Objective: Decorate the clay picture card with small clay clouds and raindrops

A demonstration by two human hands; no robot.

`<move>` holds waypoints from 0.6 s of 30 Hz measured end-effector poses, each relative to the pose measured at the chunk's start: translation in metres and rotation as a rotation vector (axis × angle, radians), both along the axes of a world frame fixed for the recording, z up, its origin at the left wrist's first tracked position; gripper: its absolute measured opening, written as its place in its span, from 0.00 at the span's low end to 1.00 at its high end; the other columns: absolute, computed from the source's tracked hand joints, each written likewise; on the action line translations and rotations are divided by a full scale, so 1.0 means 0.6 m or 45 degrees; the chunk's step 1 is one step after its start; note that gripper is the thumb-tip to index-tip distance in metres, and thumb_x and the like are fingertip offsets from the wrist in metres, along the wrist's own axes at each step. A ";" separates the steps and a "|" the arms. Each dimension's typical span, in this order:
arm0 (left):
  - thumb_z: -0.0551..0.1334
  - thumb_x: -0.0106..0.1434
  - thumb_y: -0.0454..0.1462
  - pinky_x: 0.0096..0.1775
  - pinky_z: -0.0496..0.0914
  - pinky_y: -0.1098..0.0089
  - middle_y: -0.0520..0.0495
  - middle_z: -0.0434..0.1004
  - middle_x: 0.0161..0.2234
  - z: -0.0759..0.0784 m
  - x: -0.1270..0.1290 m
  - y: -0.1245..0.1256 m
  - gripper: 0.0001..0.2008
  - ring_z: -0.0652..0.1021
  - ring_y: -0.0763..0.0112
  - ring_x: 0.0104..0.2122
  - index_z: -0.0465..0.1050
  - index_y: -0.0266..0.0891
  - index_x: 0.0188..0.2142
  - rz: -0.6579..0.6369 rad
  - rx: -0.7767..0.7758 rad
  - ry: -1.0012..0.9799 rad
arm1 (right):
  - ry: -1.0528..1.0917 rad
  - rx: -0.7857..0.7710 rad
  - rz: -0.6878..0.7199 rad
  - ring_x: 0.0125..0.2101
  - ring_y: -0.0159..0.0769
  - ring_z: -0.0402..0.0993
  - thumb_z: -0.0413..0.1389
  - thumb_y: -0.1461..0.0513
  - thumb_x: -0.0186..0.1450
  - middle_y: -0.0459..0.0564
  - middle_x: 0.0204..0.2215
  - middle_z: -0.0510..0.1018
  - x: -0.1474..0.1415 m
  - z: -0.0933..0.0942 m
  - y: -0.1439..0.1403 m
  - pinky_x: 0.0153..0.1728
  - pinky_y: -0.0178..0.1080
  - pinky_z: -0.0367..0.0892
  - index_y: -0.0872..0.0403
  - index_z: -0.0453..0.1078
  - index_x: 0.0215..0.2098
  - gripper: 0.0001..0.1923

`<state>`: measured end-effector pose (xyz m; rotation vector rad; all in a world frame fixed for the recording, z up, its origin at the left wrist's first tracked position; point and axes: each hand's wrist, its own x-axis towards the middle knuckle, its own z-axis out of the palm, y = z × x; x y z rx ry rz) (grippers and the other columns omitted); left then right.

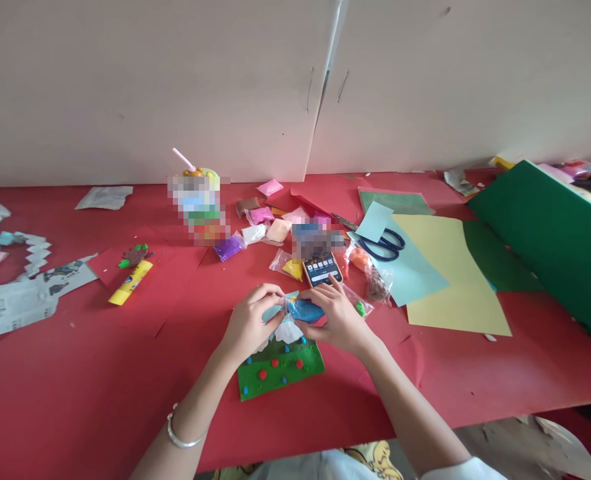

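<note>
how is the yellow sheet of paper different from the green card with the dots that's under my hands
The yellow sheet is plain, while the green card carries red and blue clay dots and white clay. The yellow sheet is clearly larger than the green card. The yellow sheet lies untouched to the right, partly over a light blue sheet; the green card sits right below the left hand and right hand, which hold a blue clay packet. Both lie flat on the red table.

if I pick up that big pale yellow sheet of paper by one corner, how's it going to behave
The pale yellow paper sheet looks thin and flat, so it would probably droop. It likely weighs little and may slide on the red table covering.
</note>
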<state>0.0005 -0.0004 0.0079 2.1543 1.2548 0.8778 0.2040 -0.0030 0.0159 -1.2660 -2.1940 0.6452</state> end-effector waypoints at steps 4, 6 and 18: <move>0.59 0.64 0.35 0.43 0.73 0.70 0.47 0.75 0.38 -0.001 -0.001 0.000 0.05 0.78 0.70 0.40 0.74 0.41 0.35 0.025 0.029 -0.042 | -0.005 -0.022 -0.057 0.39 0.43 0.75 0.61 0.59 0.58 0.48 0.34 0.80 0.002 0.003 0.000 0.62 0.61 0.45 0.50 0.70 0.40 0.12; 0.60 0.64 0.35 0.42 0.73 0.70 0.48 0.75 0.37 -0.005 -0.001 0.001 0.05 0.78 0.70 0.39 0.75 0.41 0.35 0.049 0.031 -0.062 | 0.002 -0.031 -0.078 0.39 0.43 0.75 0.60 0.59 0.58 0.49 0.34 0.80 0.004 0.003 0.001 0.59 0.59 0.52 0.50 0.70 0.39 0.11; 0.62 0.64 0.40 0.41 0.75 0.70 0.47 0.75 0.37 -0.009 0.000 -0.002 0.08 0.78 0.69 0.38 0.78 0.42 0.39 0.103 -0.037 -0.236 | -0.044 0.031 0.013 0.39 0.40 0.75 0.61 0.58 0.58 0.47 0.34 0.79 0.001 0.010 0.010 0.63 0.59 0.45 0.50 0.69 0.41 0.12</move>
